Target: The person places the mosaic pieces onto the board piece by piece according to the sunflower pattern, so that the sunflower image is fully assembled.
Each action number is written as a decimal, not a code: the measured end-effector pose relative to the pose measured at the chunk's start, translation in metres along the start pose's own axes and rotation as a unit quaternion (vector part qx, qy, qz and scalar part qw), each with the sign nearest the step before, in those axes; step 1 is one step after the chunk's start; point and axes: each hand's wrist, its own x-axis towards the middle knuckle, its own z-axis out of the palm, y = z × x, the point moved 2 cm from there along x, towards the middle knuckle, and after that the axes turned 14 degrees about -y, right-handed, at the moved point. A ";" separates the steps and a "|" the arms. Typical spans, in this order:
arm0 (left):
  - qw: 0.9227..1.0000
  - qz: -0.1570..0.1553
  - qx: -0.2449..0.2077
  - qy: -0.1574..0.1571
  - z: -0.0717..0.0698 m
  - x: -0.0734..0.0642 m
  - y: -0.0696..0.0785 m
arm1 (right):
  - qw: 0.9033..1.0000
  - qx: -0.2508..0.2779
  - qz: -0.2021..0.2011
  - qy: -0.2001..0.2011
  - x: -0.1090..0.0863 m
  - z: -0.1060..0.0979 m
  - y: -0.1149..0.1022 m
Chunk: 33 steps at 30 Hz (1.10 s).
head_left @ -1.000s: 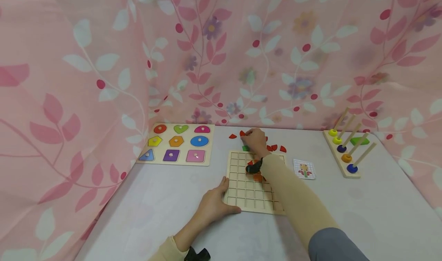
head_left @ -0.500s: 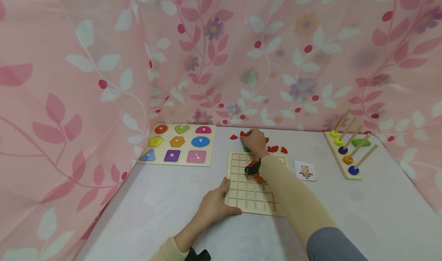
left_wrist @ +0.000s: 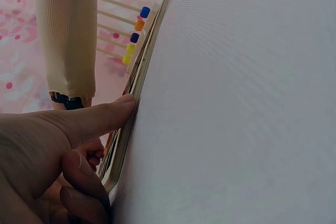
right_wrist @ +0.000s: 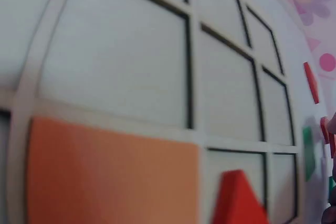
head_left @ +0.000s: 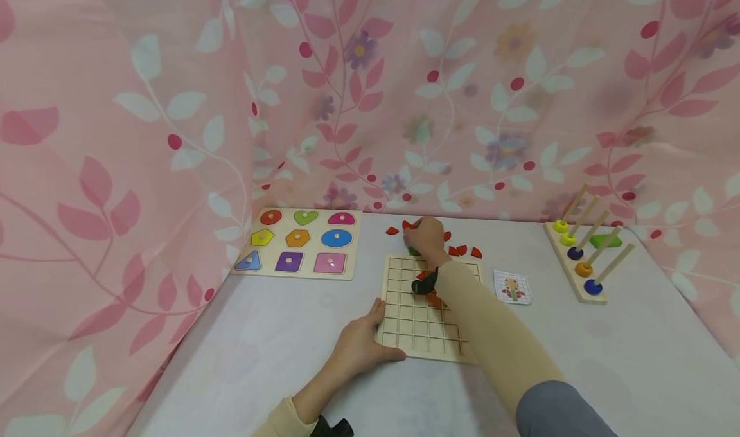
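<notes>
In the head view my left hand [head_left: 358, 346] holds the near left corner of a wooden grid board [head_left: 412, 329]. Its thumb lies along the board's near edge, as the left wrist view shows too. Beyond the board's far edge, my right hand [head_left: 426, 239] pinches a red quarter-round piece [head_left: 406, 224] at its fingertips. A green piece [head_left: 413, 252] sits under that hand, partly hidden. An orange square [right_wrist: 113, 174] fills one cell of the grid, with a red piece [right_wrist: 239, 200] in a neighbouring cell. My right wrist and sleeve cover part of the board.
Several loose red pieces [head_left: 476, 252] lie behind the board. A picture card [head_left: 512, 287] is to its right, then a peg stand [head_left: 595, 294] with coloured rings and a green piece [head_left: 605, 240]. A shape puzzle board [head_left: 352, 247] lies back left; a floral curtain [head_left: 370, 103] hangs behind.
Both hands keep nearly the same places. The head view has shifted very slightly; the right hand stays at the red piece and the left on the board.
</notes>
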 end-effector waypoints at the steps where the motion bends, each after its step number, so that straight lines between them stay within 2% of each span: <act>1: 1.000 0.001 -0.001 0.000 0.000 0.000 0.000 | 1.000 0.004 -0.009 0.000 -0.001 -0.003 -0.001; 6: 1.000 0.000 -0.008 0.000 0.000 0.003 0.002 | 0.998 0.018 -0.057 -0.003 -0.011 -0.027 -0.013; 11: 1.000 -0.001 -0.004 0.002 -0.001 0.002 0.003 | 0.992 0.010 -0.123 -0.027 -0.042 -0.045 -0.019; 15: 1.000 -0.003 0.000 0.001 -0.001 0.000 0.001 | 0.983 -0.012 -0.176 -0.057 -0.080 -0.043 -0.016; 18: 1.000 -0.003 0.004 0.004 -0.002 -0.001 0.000 | 0.976 -0.030 -0.196 -0.092 -0.109 -0.037 -0.013; 22: 1.000 -0.005 0.001 0.007 -0.002 -0.001 -0.001 | 0.965 -0.060 -0.219 -0.128 -0.134 -0.029 -0.005; 26: 1.000 -0.004 -0.003 0.007 -0.002 0.000 -0.001 | 0.955 -0.089 -0.235 -0.157 -0.144 -0.024 0.006; 33: 1.000 -0.005 -0.001 0.004 0.002 0.001 -0.001 | 0.945 -0.110 -0.240 -0.191 -0.147 -0.023 0.022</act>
